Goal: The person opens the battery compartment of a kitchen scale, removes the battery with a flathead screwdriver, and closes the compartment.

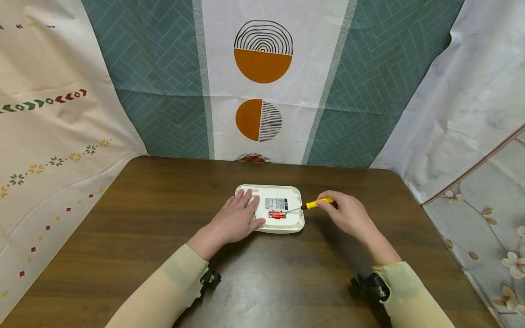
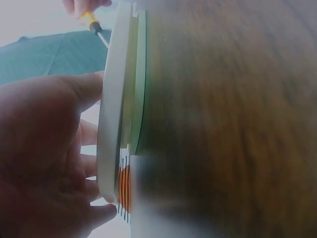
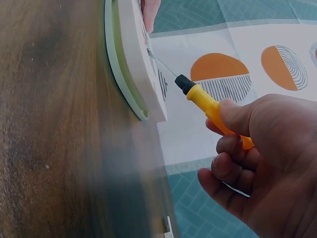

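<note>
A flat white device (image 1: pixel 291 193) with rounded corners lies on the brown table, its label and a small compartment facing up. Red batteries (image 1: pixel 277 214) sit in that compartment. My left hand (image 1: pixel 235 221) rests on the device's left part with its fingers spread. From the right, my right hand (image 1: pixel 346 213) grips a yellow-handled screwdriver (image 1: pixel 312 204) with a black collar. The thin metal shaft slants down to the left, its tip right at the compartment's edge by the batteries. In the right wrist view, the thumb and index finger pinch the screwdriver's handle (image 3: pixel 204 100).
The wooden table (image 1: pixel 164 196) reaches to a patterned cloth (image 1: pixel 262 91) hanging behind it. Pale cloths hang at the left and right sides. A small black wrist camera (image 1: pixel 211 278) sits on the left wrist and another (image 1: pixel 371 286) on the right.
</note>
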Demonstrator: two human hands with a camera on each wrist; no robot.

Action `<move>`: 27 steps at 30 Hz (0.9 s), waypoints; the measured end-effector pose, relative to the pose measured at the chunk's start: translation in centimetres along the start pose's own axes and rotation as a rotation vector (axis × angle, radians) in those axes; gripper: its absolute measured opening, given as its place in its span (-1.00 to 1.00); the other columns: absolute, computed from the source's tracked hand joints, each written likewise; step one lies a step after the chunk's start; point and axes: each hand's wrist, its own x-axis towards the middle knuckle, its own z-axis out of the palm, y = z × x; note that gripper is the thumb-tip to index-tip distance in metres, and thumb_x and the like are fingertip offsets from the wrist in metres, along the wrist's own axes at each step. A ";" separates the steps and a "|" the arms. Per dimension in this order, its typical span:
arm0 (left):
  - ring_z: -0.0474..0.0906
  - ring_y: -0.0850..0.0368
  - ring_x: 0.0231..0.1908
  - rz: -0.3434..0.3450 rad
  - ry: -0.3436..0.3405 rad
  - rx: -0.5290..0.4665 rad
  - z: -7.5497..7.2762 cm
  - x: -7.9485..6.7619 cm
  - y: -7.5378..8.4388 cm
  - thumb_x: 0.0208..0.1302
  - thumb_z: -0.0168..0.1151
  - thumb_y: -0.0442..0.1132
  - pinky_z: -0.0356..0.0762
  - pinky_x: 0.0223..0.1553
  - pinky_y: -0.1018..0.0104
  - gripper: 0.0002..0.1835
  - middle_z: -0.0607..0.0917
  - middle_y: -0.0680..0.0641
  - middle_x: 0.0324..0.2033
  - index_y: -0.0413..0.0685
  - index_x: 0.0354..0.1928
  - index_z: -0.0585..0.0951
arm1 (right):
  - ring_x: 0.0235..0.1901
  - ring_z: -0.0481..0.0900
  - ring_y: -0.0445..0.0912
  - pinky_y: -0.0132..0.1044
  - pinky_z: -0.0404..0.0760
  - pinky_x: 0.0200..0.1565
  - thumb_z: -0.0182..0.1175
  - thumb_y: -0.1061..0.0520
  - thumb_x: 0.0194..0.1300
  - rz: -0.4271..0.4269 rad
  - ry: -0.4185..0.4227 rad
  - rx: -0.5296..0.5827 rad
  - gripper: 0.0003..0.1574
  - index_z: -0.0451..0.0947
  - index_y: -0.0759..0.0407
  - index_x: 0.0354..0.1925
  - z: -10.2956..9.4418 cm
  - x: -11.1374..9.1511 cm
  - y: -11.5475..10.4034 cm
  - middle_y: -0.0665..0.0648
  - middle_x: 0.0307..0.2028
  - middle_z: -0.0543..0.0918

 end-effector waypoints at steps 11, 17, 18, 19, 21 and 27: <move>-0.16 -0.30 0.74 -0.010 -0.005 -0.002 0.0 0.1 0.1 0.71 0.08 0.26 -0.09 0.68 -0.23 -0.15 0.03 -0.29 0.75 -0.14 0.75 0.23 | -0.33 0.48 -0.01 -0.08 0.44 -0.21 0.28 -0.06 0.67 0.055 -0.053 0.029 -0.69 0.79 0.10 0.08 0.3 0.0 0.7 0.00 -0.32 0.68; -0.17 -0.30 0.74 -0.009 -0.004 -0.010 -0.1 0.0 0.1 0.71 0.07 0.26 -0.11 0.68 -0.23 -0.15 0.03 -0.29 0.75 -0.13 0.75 0.22 | -0.30 0.49 0.01 -0.10 0.45 -0.22 0.29 -0.07 0.67 0.069 -0.081 0.035 -0.66 0.80 0.12 0.11 0.2 0.2 1.2 0.02 -0.31 0.67; -0.16 -0.30 0.74 -0.009 -0.003 -0.013 0.0 0.0 0.1 0.71 0.08 0.26 -0.10 0.68 -0.23 -0.15 0.03 -0.29 0.75 -0.14 0.75 0.23 | -0.31 0.49 0.01 -0.10 0.45 -0.22 0.29 -0.07 0.67 0.073 -0.085 0.039 -0.65 0.80 0.12 0.11 0.2 0.2 1.2 0.02 -0.31 0.67; -0.16 -0.30 0.74 -0.010 -0.003 -0.014 0.0 0.0 0.1 0.71 0.08 0.26 -0.10 0.68 -0.23 -0.15 0.03 -0.29 0.75 -0.13 0.75 0.23 | -0.30 0.49 0.00 -0.10 0.45 -0.23 0.29 -0.08 0.67 0.077 -0.087 0.041 -0.65 0.80 0.12 0.11 0.1 0.2 1.3 0.02 -0.30 0.67; -0.16 -0.30 0.74 -0.012 -0.005 -0.014 0.0 0.0 0.1 0.71 0.08 0.26 -0.10 0.68 -0.23 -0.15 0.03 -0.29 0.75 -0.13 0.75 0.23 | -0.32 0.49 0.00 -0.11 0.45 -0.24 0.30 -0.08 0.66 0.076 -0.090 0.047 -0.66 0.80 0.12 0.11 0.1 0.2 1.3 0.03 -0.30 0.68; -0.17 -0.30 0.74 -0.012 -0.005 -0.013 0.0 0.0 0.1 0.71 0.08 0.26 -0.10 0.68 -0.24 -0.15 0.02 -0.29 0.75 -0.13 0.75 0.23 | -0.34 0.50 -0.02 -0.11 0.47 -0.24 0.35 -0.07 0.63 0.046 -0.058 0.067 -0.70 0.80 0.08 0.08 -0.3 0.0 1.1 0.02 -0.25 0.72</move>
